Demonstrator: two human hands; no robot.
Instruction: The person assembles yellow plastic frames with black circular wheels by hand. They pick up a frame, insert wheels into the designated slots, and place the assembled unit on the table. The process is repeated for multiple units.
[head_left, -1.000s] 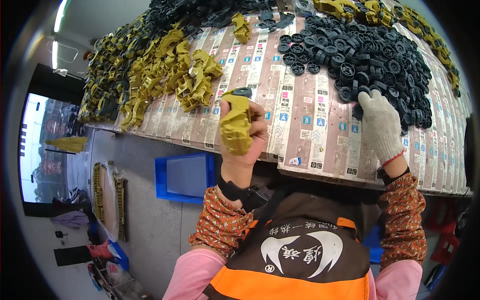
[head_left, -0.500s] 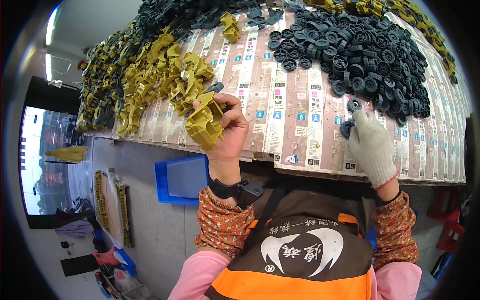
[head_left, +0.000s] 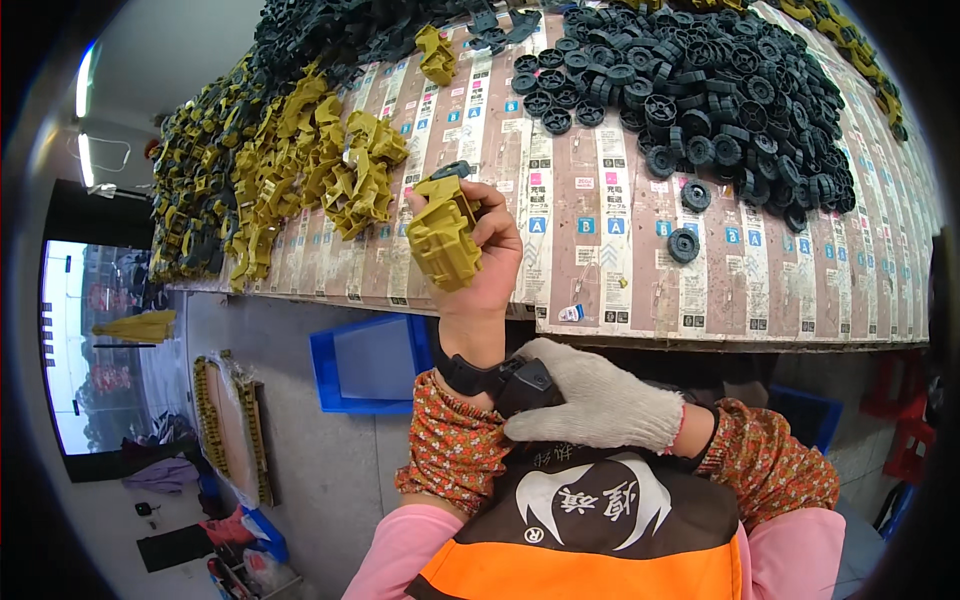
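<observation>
My bare left hand (head_left: 485,255) is raised over the table's near edge, shut on an olive-yellow plastic part (head_left: 443,235) with a small black wheel (head_left: 452,170) at its top. My right hand (head_left: 590,400), in a white knit glove, lies across my left wrist, its fingertips on the black wrist device (head_left: 505,380) there. It holds nothing that I can see. A pile of olive-yellow parts (head_left: 330,170) lies to the left on the table. A heap of black wheels (head_left: 720,100) lies to the right.
The table (head_left: 600,270) is covered with printed cardboard strips. Dark grey parts (head_left: 330,30) are heaped at the back left. A blue bin (head_left: 365,360) stands on the floor under the table edge, and a red stool (head_left: 905,420) is at the right.
My right hand has left the black wheels on the table and come down onto my left wrist. My left hand has stayed raised, turning the yellow part.
</observation>
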